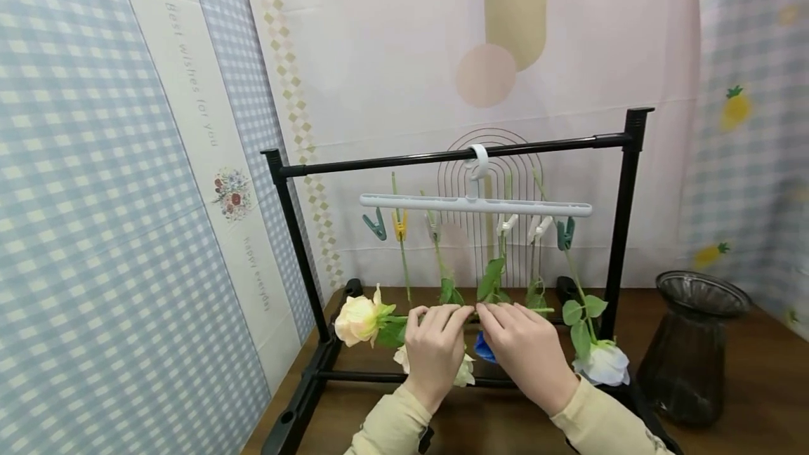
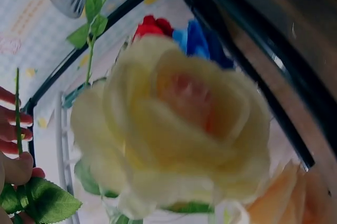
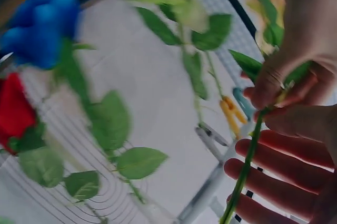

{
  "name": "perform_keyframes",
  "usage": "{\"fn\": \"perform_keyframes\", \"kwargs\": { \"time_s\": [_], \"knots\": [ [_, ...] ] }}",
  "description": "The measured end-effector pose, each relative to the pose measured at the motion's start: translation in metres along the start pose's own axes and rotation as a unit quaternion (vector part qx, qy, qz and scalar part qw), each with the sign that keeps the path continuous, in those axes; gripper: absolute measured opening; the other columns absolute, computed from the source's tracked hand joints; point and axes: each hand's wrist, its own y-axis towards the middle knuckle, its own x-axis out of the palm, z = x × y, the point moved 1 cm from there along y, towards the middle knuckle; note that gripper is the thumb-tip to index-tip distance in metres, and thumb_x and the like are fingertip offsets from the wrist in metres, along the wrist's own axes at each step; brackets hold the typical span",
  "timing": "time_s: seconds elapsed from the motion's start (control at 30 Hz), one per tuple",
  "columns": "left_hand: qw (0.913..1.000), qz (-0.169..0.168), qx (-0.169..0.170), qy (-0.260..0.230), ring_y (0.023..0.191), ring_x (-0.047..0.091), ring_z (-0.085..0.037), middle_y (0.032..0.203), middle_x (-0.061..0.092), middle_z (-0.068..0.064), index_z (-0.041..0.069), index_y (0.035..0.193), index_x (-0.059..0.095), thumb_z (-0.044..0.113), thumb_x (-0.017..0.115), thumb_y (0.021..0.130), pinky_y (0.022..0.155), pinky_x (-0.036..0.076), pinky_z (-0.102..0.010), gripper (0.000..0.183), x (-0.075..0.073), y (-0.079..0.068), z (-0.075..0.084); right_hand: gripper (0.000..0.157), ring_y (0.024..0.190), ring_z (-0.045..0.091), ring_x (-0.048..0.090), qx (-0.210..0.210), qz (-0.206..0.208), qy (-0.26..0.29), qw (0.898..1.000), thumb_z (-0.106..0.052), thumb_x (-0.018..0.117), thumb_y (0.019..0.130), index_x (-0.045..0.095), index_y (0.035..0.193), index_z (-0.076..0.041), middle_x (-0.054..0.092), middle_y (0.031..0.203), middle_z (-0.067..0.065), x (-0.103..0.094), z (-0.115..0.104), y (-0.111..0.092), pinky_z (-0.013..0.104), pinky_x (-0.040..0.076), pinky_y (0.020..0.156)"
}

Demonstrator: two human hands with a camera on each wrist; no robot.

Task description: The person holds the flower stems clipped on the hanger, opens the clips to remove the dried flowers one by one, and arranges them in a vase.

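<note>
My left hand [image 1: 435, 350] and right hand [image 1: 526, 351] meet in front of the hanger, both pinching the green stem [image 3: 246, 169] of a pale yellow rose [image 1: 357, 318]. The stem lies roughly level, its bloom left of my left hand and its bare end [image 1: 545, 310] poking out past my right. In the right wrist view, the right thumb presses the stem against spread fingers [image 3: 276, 174], right beside the left hand's pinch. A leaf [image 2: 51, 200] on the stem shows in the left wrist view. A cream rose [image 2: 174, 124] fills much of that view, hanging below the hands.
A pale clip hanger [image 1: 411, 201] hangs from a black rack [image 1: 404, 161]. Its clips carry upside-down roses: a blue one [image 3: 42, 27], a red one [image 3: 15, 111], a white one [image 1: 604, 364]. The leftmost teal clip [image 1: 376, 225] holds no stem. A dark glass vase [image 1: 685, 364] stands right.
</note>
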Motion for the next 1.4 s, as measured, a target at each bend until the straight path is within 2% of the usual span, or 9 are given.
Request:
{"fn": "perform_keyframes", "kwargs": {
  "time_s": [0.03, 0.13, 0.2, 0.27, 0.77, 0.93, 1.07, 1.23, 1.4],
  "knots": [
    [1.0000, -0.002, 0.001, -0.002, 0.072, 0.066, -0.008, 0.082, 0.071, 0.008, 0.022, 0.087, 0.074, 0.009, 0.056, 0.092, 0.075, 0.047, -0.032, 0.023, 0.001, -0.001, 0.002, 0.028, 0.074, 0.021, 0.070, -0.006, -0.004, -0.002, 1.000, -0.008, 0.078, 0.071, 0.074, 0.099, -0.003, 0.073, 0.086, 0.009, 0.000, 0.001, -0.003, 0.036, 0.058, 0.068],
    [0.9999, -0.007, 0.008, -0.007, 0.073, 0.066, -0.007, 0.082, 0.071, 0.009, 0.022, 0.084, 0.073, 0.013, 0.057, 0.094, 0.076, 0.047, -0.033, 0.021, 0.003, -0.006, 0.010, 0.015, 0.069, 0.019, 0.067, -0.026, -0.005, -0.019, 0.999, -0.008, 0.060, 0.093, 0.074, 0.094, -0.004, 0.071, 0.083, 0.007, 0.002, 0.004, -0.013, 0.032, 0.056, 0.061],
    [0.9998, -0.009, 0.013, -0.012, 0.073, 0.066, -0.007, 0.082, 0.071, 0.009, 0.021, 0.084, 0.073, 0.013, 0.059, 0.092, 0.076, 0.046, -0.033, 0.018, 0.004, -0.008, 0.014, 0.043, 0.066, 0.017, 0.064, -0.037, -0.007, -0.027, 0.999, -0.011, 0.034, 0.106, 0.074, 0.092, -0.005, 0.069, 0.080, 0.006, 0.003, 0.007, -0.018, 0.030, 0.054, 0.058],
    [0.9997, -0.010, 0.017, -0.018, 0.073, 0.065, -0.006, 0.082, 0.071, 0.010, 0.021, 0.085, 0.073, 0.014, 0.063, 0.090, 0.077, 0.046, -0.032, 0.014, 0.006, -0.010, 0.019, 0.067, 0.062, 0.016, 0.062, -0.045, -0.008, -0.036, 0.998, -0.015, 0.009, 0.108, 0.073, 0.089, -0.006, 0.067, 0.077, 0.005, 0.003, 0.010, -0.023, 0.029, 0.051, 0.054],
    [0.9992, -0.003, 0.024, -0.032, 0.073, 0.065, -0.006, 0.080, 0.071, 0.009, 0.020, 0.083, 0.074, 0.014, 0.066, 0.087, 0.079, 0.046, -0.035, 0.010, 0.009, -0.013, 0.031, 0.061, 0.060, 0.017, 0.059, -0.070, 0.014, -0.039, 0.997, -0.011, 0.016, 0.108, 0.072, 0.085, -0.006, 0.065, 0.075, 0.005, 0.001, 0.019, -0.032, 0.028, 0.048, 0.052],
    [0.9984, -0.007, 0.021, -0.051, 0.086, 0.068, -0.010, 0.088, 0.073, 0.006, 0.018, 0.088, 0.074, 0.013, 0.069, 0.086, 0.087, 0.044, -0.039, 0.008, 0.009, -0.007, 0.033, 0.057, 0.062, 0.017, 0.061, -0.064, 0.024, -0.031, 0.997, -0.015, 0.020, 0.108, 0.073, 0.087, -0.006, 0.067, 0.077, 0.005, 0.000, 0.023, -0.033, 0.029, 0.050, 0.053],
    [0.9921, 0.043, 0.068, -0.096, 0.106, 0.067, -0.021, 0.107, 0.073, -0.004, 0.014, 0.100, 0.074, 0.013, 0.066, 0.088, 0.098, 0.039, -0.046, 0.014, 0.010, 0.004, 0.037, 0.048, 0.063, 0.017, 0.063, -0.053, 0.049, -0.034, 0.997, -0.011, 0.028, 0.106, 0.072, 0.088, -0.005, 0.068, 0.077, 0.005, -0.004, 0.035, -0.033, 0.029, 0.050, 0.053],
    [0.9730, 0.112, 0.144, -0.141, 0.117, 0.061, -0.028, 0.115, 0.068, -0.015, 0.010, 0.108, 0.071, 0.010, 0.059, 0.090, 0.105, 0.035, -0.048, 0.022, 0.009, 0.019, 0.045, 0.041, 0.064, 0.020, 0.068, -0.023, 0.090, -0.035, 0.995, -0.011, 0.035, 0.104, 0.073, 0.094, -0.003, 0.071, 0.080, 0.008, -0.011, 0.054, -0.028, 0.033, 0.053, 0.053],
    [0.9670, 0.121, 0.123, -0.188, 0.128, 0.051, -0.031, 0.120, 0.062, -0.020, 0.004, 0.116, 0.063, 0.011, 0.061, 0.091, 0.107, 0.035, -0.046, 0.026, 0.019, 0.022, 0.057, 0.033, 0.057, 0.026, 0.067, 0.018, 0.146, -0.009, 0.989, -0.015, 0.044, 0.103, 0.072, 0.093, 0.001, 0.072, 0.079, 0.013, -0.020, 0.079, -0.014, 0.036, 0.050, 0.045]
  ]
}}
